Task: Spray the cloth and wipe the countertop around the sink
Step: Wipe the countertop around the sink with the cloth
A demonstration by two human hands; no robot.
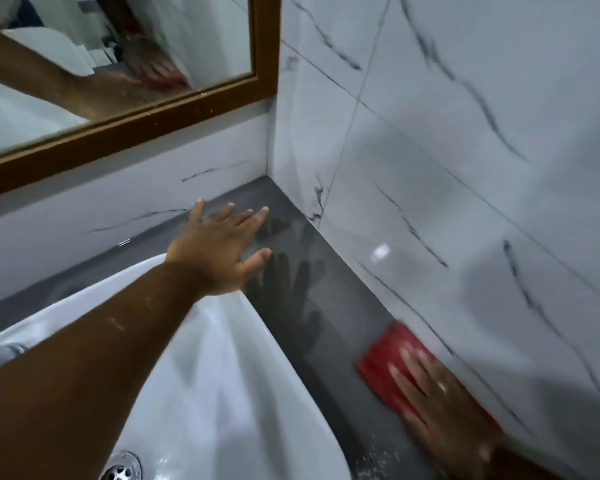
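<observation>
Cloth (388, 362), red, lay flat on the grey countertop (291, 244) at lower right against the tiled wall (465, 168), pressed under the flat right hand (440, 403). Left hand (219, 247), fingers spread and holding nothing, reached over the white sink (201, 358) at frame centre.

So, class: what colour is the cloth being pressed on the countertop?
Red cloth, under the right hand; head view.

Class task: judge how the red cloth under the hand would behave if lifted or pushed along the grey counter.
The red cloth lies flat under the right hand, so it is probably floppy and light. On the glossy countertop it likely slides easily.
</observation>
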